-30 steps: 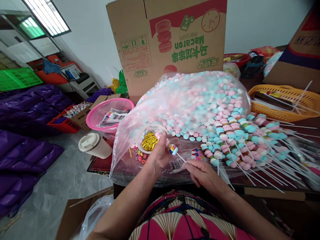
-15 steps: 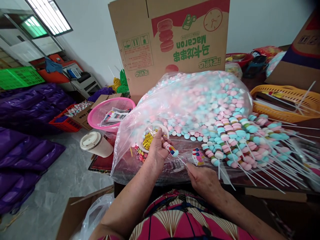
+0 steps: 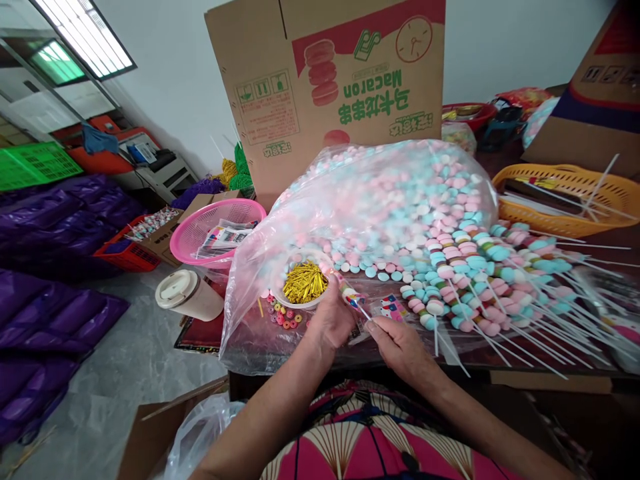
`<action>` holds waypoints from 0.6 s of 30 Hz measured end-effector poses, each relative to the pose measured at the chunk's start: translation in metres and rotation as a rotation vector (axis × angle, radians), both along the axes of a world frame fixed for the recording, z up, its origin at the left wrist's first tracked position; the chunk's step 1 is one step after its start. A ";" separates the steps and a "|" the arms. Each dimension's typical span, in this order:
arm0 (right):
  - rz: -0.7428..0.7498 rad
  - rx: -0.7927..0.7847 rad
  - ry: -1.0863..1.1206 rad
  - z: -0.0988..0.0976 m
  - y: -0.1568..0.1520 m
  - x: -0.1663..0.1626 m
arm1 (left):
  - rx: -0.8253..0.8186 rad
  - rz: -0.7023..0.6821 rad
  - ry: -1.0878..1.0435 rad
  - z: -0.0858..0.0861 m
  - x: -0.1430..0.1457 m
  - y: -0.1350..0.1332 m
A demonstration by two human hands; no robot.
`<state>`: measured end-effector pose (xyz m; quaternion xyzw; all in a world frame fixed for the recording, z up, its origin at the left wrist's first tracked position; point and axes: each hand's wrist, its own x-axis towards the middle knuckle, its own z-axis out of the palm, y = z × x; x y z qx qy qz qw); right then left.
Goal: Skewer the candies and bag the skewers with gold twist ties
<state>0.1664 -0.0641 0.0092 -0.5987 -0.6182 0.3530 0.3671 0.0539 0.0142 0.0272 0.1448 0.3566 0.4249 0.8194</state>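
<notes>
My left hand (image 3: 334,319) is closed round a candy skewer (image 3: 351,299) in a printed wrapper, near the table's front edge. My right hand (image 3: 397,343) pinches the white stick end of the same skewer just to its right. Right behind my left hand sits a small bowl of gold twist ties (image 3: 304,283). A big clear bag of pink and blue round candies (image 3: 385,200) fills the table's middle. A pile of finished candy skewers (image 3: 480,280) with white sticks lies to the right.
An upside-down Macaron carton (image 3: 330,87) stands behind the bag. An orange basket (image 3: 565,193) with sticks is at the right, a pink basket (image 3: 215,227) and a lidded cup (image 3: 187,293) at the left. Small ring candies (image 3: 283,317) lie by the bowl. Purple bags cover the floor at left.
My left hand has come down and nearer with the wrapped skewer, uncovering the bowl of gold ties. My right hand has moved up to meet it at the stick.
</notes>
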 end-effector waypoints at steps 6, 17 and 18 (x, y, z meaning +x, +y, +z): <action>-0.047 0.113 -0.238 -0.005 0.000 -0.008 | 0.058 0.090 0.060 0.010 0.017 -0.002; -0.101 0.106 -0.231 -0.012 0.008 0.014 | 0.438 -0.039 0.605 -0.023 0.011 -0.037; -0.113 0.112 -0.248 -0.012 0.007 0.014 | 0.465 -0.014 0.662 -0.023 0.006 -0.035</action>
